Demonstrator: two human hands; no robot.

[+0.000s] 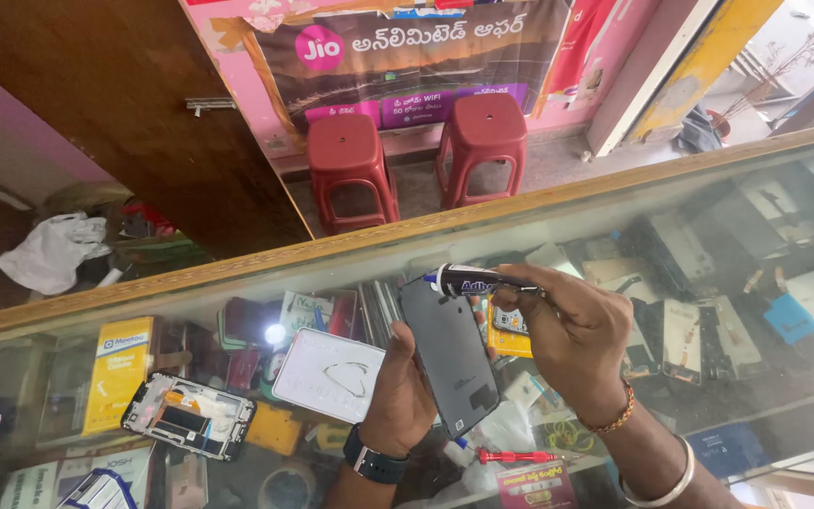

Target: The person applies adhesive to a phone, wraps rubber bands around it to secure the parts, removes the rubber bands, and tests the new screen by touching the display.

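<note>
Dark phone panel (449, 353) held tilted above the middle of the glass tabletop (784, 377), clamped in the left hand (398, 396), thumb on its face. Small glue tube (473, 281) pinched in the right hand (572, 339), nozzle at the panel's top edge. White panel (329, 374) lying just left of the left hand. Opened phone frame (188, 415) farther left, near the front edge. Red screwdriver (517, 456) below the panel. Two red stools (416, 155) on the floor beyond the far edge.
</note>
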